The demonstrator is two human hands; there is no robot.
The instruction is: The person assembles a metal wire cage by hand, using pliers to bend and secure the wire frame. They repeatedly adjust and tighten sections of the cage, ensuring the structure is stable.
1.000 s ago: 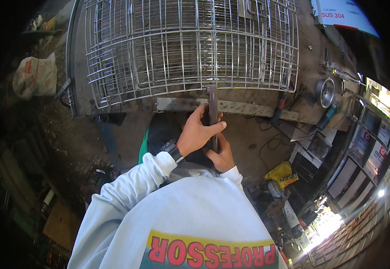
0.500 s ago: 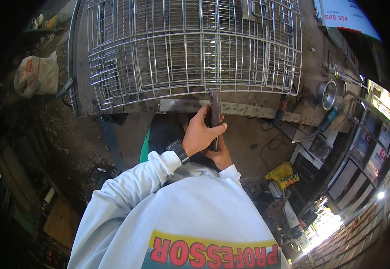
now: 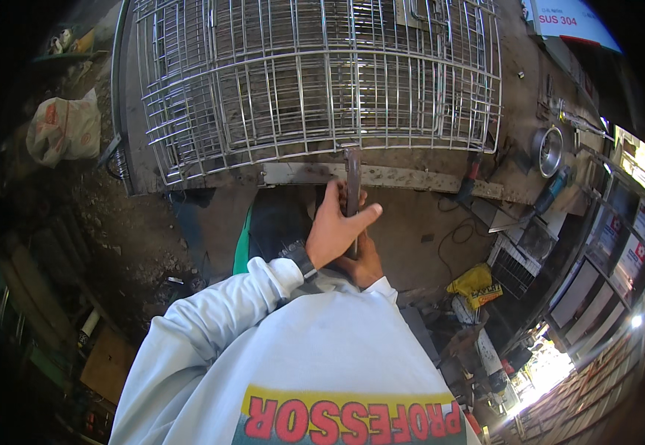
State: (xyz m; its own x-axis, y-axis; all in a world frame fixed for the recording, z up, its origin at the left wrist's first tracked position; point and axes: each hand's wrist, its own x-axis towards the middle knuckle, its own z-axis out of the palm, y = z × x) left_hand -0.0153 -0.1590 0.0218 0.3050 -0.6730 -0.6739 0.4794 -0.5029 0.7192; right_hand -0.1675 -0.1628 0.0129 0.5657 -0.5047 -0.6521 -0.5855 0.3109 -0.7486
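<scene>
A long brown metal tool (image 3: 353, 178), its exact kind not clear, stands between my hands with its far end at the near rim of a wire cage (image 3: 300, 96). Fingers of my left hand (image 3: 335, 231) curl behind the tool's middle, while its thumb lies across to the right. Lower down, my right hand (image 3: 364, 265) is closed around the tool's near end, partly hidden by the left hand. The cage, made of shiny metal rods, rests on a worn workbench (image 3: 133, 159).
Along the bench's front edge runs a metal strip (image 3: 426, 180). To the right are a red-handled tool (image 3: 471, 174), a round metal bowl (image 3: 548, 150) and a blue power tool (image 3: 552, 190). A yellow bag (image 3: 474, 285) lies below; a white plastic bag (image 3: 66, 127) sits at left.
The left thumb and fingers have loosened slightly around the brown tool. Both hands stay nearly in place, and the view has shifted a little.
</scene>
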